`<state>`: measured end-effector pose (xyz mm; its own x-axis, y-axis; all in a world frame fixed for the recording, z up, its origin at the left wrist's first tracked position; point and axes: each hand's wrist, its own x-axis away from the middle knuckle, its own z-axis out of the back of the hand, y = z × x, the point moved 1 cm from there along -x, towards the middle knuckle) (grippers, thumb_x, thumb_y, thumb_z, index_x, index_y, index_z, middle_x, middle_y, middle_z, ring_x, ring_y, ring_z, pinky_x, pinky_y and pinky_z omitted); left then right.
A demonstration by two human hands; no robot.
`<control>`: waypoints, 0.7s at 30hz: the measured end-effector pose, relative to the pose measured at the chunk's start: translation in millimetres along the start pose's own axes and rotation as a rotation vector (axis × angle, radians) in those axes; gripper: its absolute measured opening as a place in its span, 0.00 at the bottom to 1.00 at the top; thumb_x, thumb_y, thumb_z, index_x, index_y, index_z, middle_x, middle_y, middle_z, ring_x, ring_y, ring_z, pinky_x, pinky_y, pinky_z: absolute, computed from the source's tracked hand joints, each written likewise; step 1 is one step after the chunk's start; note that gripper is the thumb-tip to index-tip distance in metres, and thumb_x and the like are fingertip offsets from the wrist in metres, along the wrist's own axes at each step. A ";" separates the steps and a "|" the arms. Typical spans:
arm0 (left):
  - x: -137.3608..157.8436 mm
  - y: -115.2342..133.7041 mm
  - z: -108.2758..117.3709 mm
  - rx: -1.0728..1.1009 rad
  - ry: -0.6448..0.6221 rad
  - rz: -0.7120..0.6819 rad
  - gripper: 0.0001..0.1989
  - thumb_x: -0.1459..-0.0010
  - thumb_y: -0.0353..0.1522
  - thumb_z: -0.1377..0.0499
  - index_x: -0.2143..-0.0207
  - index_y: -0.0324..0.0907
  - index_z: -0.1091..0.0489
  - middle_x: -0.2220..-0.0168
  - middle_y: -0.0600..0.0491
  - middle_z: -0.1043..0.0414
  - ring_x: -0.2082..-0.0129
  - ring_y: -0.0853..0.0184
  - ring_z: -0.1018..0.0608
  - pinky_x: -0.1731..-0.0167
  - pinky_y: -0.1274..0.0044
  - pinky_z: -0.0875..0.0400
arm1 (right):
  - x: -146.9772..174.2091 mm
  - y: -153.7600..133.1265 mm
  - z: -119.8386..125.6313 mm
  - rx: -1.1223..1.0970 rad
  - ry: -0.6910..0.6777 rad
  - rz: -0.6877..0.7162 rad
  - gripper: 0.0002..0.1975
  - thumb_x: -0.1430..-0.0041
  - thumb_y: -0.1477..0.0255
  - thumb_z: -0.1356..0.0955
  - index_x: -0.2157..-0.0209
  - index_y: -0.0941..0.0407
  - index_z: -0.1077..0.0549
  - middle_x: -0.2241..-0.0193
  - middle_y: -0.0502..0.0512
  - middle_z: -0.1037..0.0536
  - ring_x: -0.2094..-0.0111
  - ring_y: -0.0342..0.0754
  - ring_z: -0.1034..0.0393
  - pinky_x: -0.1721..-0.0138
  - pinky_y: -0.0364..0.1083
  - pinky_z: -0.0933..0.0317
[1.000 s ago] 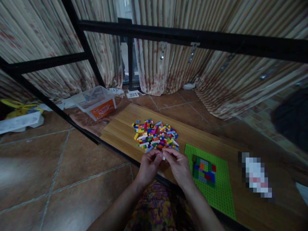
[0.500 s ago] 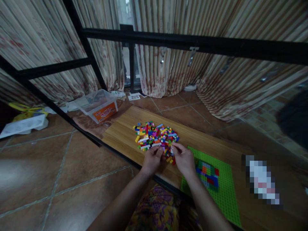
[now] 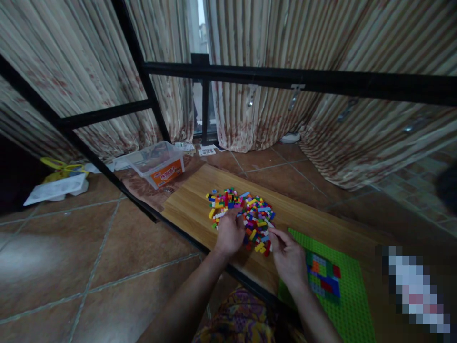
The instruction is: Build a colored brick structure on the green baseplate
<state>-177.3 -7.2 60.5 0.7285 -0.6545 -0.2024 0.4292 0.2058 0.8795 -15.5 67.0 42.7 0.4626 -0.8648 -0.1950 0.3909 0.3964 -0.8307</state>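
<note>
A loose pile of small multicoloured building bricks lies on the wooden board. Over its near left side is my left hand, its fingers reaching down among the bricks and looking slightly apart; their tips are partly hidden. At the pile's right edge, my right hand pinches a narrow white brick between thumb and forefinger. A green studded baseplate lies to the right, partly behind my right forearm. On it sits a flat patch of joined bricks in blue, red, orange, green and grey.
The wooden tabletop has a black metal frame rising around it. Beyond its far left end, a clear plastic box with an orange label stands on the floor. White trays are further left. A blurred-out white item lies at right.
My left hand has moved further into the pile and its fingers have loosened. My right hand has drawn away from it, with the white brick now plainly showing. The whole view has shifted slightly.
</note>
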 end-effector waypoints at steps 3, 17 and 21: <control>-21.4 -20.9 30.2 -0.172 0.122 0.081 0.17 0.43 0.28 0.45 0.52 0.41 0.27 0.55 0.44 0.24 0.57 0.58 0.22 0.54 0.69 0.30 | 7.8 0.9 4.6 -0.019 0.005 0.005 0.15 0.40 0.61 0.37 0.62 0.54 0.22 0.61 0.58 0.20 0.60 0.52 0.25 0.58 0.49 0.33; -78.6 -59.8 61.6 -0.574 -0.124 0.066 0.17 0.48 0.26 0.43 0.55 0.42 0.24 0.54 0.47 0.26 0.56 0.63 0.24 0.54 0.77 0.33 | 20.3 -7.9 0.0 -0.097 -0.083 -0.010 0.14 0.40 0.62 0.36 0.62 0.53 0.22 0.63 0.55 0.19 0.61 0.50 0.25 0.59 0.45 0.33; -77.7 -63.3 63.2 -0.549 -0.104 0.058 0.12 0.48 0.28 0.41 0.60 0.41 0.23 0.57 0.47 0.25 0.60 0.63 0.23 0.58 0.77 0.32 | 20.3 -9.7 0.5 -0.092 -0.082 -0.021 0.14 0.40 0.62 0.36 0.63 0.54 0.21 0.65 0.55 0.19 0.63 0.49 0.25 0.62 0.45 0.34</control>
<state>-294.9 -15.3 47.8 0.7146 -0.6935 -0.0920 0.6251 0.5740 0.5289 -9.6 45.8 47.1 0.5203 -0.8429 -0.1371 0.3279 0.3454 -0.8793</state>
